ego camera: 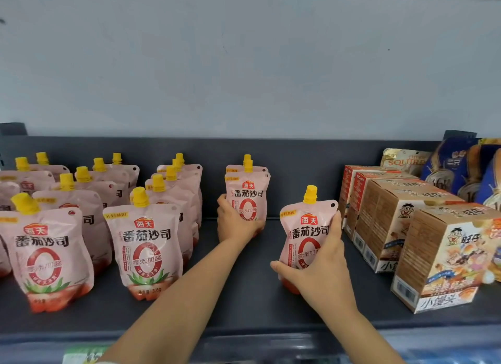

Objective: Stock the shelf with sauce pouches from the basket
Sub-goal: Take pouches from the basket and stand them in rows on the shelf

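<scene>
I see left hand (236, 222) fingers closed on the rear pouch (248, 198) deep on the shelf (244, 304), right hand (322, 271) wrapped round the front pouch (306, 236) (soft base), which likely flops forward once released.

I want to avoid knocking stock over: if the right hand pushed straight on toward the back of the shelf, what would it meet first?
Probably nothing before the shelf's back wall: behind the right hand and its pouch the shelf looks bare, though depth is unclear.
</scene>
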